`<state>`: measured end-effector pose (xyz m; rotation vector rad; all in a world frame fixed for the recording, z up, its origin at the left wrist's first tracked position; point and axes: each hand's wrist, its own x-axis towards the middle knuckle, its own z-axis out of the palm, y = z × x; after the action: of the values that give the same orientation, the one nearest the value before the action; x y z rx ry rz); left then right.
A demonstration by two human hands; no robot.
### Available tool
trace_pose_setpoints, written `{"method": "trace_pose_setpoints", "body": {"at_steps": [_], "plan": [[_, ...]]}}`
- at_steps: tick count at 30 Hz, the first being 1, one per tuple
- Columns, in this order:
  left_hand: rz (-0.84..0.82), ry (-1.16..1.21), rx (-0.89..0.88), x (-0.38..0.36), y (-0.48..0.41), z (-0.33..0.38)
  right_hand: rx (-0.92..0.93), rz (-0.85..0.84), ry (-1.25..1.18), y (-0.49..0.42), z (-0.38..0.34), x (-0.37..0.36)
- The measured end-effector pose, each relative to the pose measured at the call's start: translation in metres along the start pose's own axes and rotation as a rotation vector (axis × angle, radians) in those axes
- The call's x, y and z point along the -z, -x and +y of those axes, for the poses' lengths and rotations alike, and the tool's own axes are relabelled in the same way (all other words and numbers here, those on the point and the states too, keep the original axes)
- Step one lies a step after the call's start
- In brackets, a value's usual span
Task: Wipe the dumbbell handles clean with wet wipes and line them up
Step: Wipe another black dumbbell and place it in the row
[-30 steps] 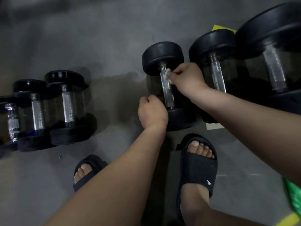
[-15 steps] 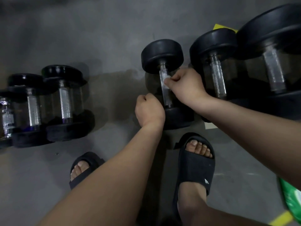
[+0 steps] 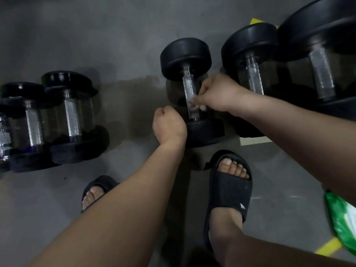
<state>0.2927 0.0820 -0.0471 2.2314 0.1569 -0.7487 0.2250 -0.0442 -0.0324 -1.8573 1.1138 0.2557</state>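
Dumbbell (image 3: pixel 187 74): knurled shiny metal handle (image 3: pixel 187 89), matt black heads.

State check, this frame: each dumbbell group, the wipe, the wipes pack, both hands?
middle dumbbell: lying on the floor, wipe against its lower handle.
wet wipe: bunched, pinched against that handle.
right hand: pinches the wet wipe.
left hand: fist beside the near head, nothing seen in it.
left dumbbells: side by side, untouched.
right dumbbells: side by side, untouched.
wipes pack: on the floor, cut off by the frame; open or sealed unclear.

Six dumbbells (image 3: pixel 185 58), two hands (image 3: pixel 169 124), two sandals (image 3: pixel 229 191)
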Motion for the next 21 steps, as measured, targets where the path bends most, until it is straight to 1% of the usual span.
{"method": "trace_pose_setpoints", "body": {"at_steps": [2,3,5,8,10,12,14,17,21], "plan": [[-0.02,-0.039,-0.021,0.001,0.001,0.0,0.004,0.085,-0.064,-0.01,-0.008,0.002],[-0.029,-0.042,-0.034,0.001,0.001,-0.002,0.008,0.1,-0.084,-0.011,-0.01,0.003],[-0.04,-0.017,-0.035,0.001,0.002,-0.005,0.024,0.03,-0.028,-0.005,-0.005,0.003],[-0.037,0.015,-0.02,0.002,0.002,-0.005,0.036,-0.173,0.226,0.01,0.001,-0.001],[-0.035,0.024,-0.025,0.003,0.001,-0.005,0.046,-0.183,0.229,0.008,-0.001,0.0],[-0.029,0.028,-0.023,0.004,0.001,-0.005,0.057,-0.124,0.156,0.001,-0.005,0.003],[-0.039,0.043,-0.013,0.005,0.0,-0.007,0.07,-0.112,0.16,0.001,-0.005,0.004],[-0.044,0.023,-0.003,0.005,-0.007,-0.009,0.082,-0.233,0.306,0.008,0.002,0.001],[-0.043,-0.007,0.017,0.007,-0.013,-0.011,0.04,-0.331,0.275,0.002,0.004,0.006]]}}
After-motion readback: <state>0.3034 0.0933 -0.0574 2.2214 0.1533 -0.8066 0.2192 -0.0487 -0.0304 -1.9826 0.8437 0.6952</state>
